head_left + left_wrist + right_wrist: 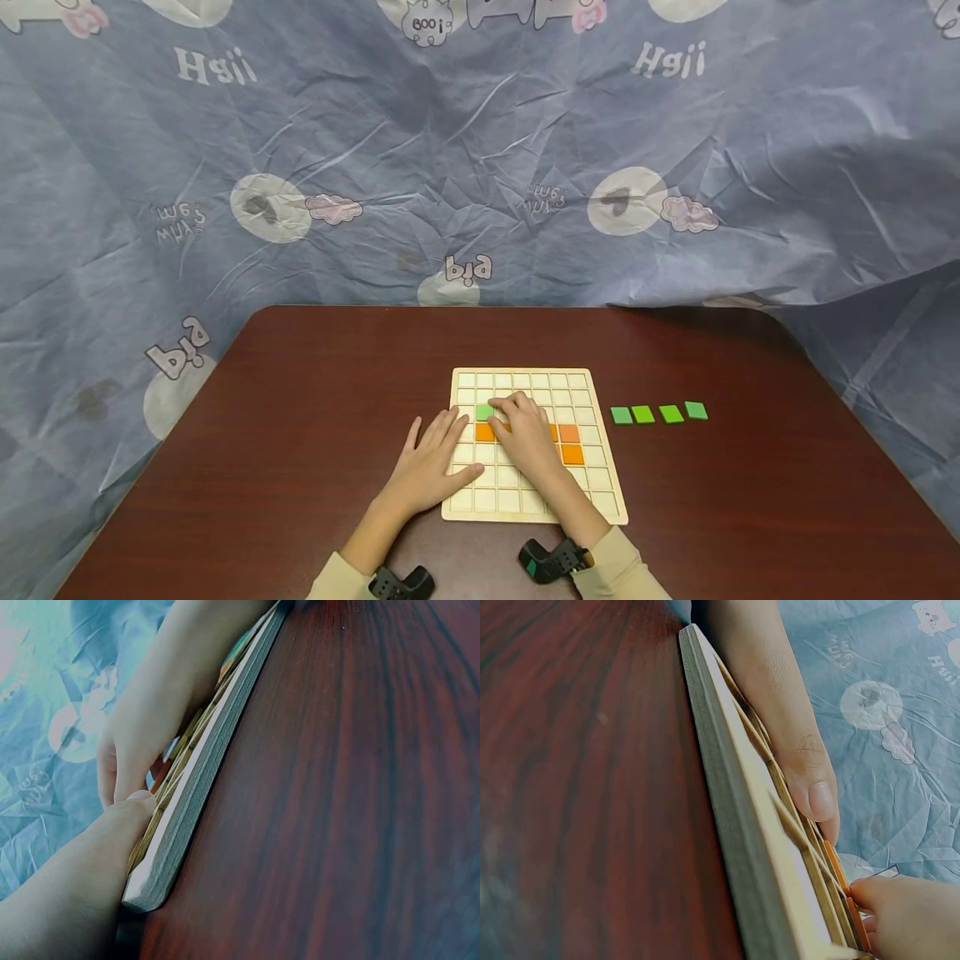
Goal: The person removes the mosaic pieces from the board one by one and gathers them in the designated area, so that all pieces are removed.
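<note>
A pale wooden grid board [483, 500] lies on the table. My left hand [423, 471] rests at its left edge, fingers spread, with the thumb over the lower left squares. My right hand [528, 437] is over the middle of the board, fingers bent down, index fingertip right at a green tile [484, 412]. Its thumb reaches down close to the orange tiles [834, 862] in the right wrist view. Whatever lies under its fingers is hidden, so I cannot tell if they pinch a tile. More orange tiles [572, 454] sit in squares right of that hand.
To the right of the board, several loose green tiles [642, 414] lie in a row on the dark wooden table [337, 375]. Behind the table's far edge hangs a blue-grey printed cloth [420, 150]. Each wrist wears a black camera band [551, 560].
</note>
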The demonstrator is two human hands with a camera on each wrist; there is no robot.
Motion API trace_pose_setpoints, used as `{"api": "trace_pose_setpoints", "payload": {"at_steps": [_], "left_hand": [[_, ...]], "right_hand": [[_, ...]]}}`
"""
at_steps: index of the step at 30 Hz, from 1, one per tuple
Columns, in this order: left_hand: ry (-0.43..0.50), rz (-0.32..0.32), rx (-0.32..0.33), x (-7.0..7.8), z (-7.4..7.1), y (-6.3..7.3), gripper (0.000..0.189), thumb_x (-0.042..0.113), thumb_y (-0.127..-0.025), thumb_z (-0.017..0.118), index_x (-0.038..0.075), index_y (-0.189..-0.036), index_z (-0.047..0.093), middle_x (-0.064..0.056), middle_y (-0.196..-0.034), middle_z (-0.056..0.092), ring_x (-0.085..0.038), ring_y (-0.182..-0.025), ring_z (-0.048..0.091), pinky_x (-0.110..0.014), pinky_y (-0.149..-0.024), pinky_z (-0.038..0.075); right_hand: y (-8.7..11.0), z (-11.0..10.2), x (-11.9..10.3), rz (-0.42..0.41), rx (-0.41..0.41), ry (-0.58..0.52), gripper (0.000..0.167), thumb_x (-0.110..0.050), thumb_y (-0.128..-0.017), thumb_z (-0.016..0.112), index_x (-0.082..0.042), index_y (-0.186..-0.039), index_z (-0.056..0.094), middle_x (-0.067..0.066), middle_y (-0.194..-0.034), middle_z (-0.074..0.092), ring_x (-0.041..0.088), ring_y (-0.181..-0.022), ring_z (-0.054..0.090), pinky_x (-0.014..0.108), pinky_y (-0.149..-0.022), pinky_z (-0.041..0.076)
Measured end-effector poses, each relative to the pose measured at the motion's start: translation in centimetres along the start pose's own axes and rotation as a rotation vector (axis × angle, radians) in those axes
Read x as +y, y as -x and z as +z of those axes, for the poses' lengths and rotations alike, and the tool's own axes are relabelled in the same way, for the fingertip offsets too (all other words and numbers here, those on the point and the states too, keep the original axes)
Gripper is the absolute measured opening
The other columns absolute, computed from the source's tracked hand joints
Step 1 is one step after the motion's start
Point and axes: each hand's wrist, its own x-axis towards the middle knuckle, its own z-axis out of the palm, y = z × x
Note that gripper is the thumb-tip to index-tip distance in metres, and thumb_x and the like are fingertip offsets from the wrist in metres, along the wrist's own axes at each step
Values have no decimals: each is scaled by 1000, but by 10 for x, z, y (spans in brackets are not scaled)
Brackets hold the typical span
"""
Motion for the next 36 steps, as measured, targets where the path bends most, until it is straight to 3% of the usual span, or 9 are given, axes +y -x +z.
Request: {"api": "trace_pose_setpoints", "payload": {"at_steps": [10,36], "left_hand": [[18,12,32,-1,0,-1,78,64,-84,40,17,-145,26,-2,-153,19,-20,-140,20,-53,-111,4],[22,1,6,0,-1,0,79,65,-84,40,18,-145,24,-1,-153,17,-19,-141,18,-52,-112,2]], "right_hand": [[-1,-1,0,-9,-3,-6,24,-25,-88,58,-15,-109,65,-1,-96,55,16,-89,51,35,-82,39],[-1,0,3,-16,25,-70,20,-25,-86,62,-16,-104,60,0,-97,61,17,-92,58,36,-84,40]]}}
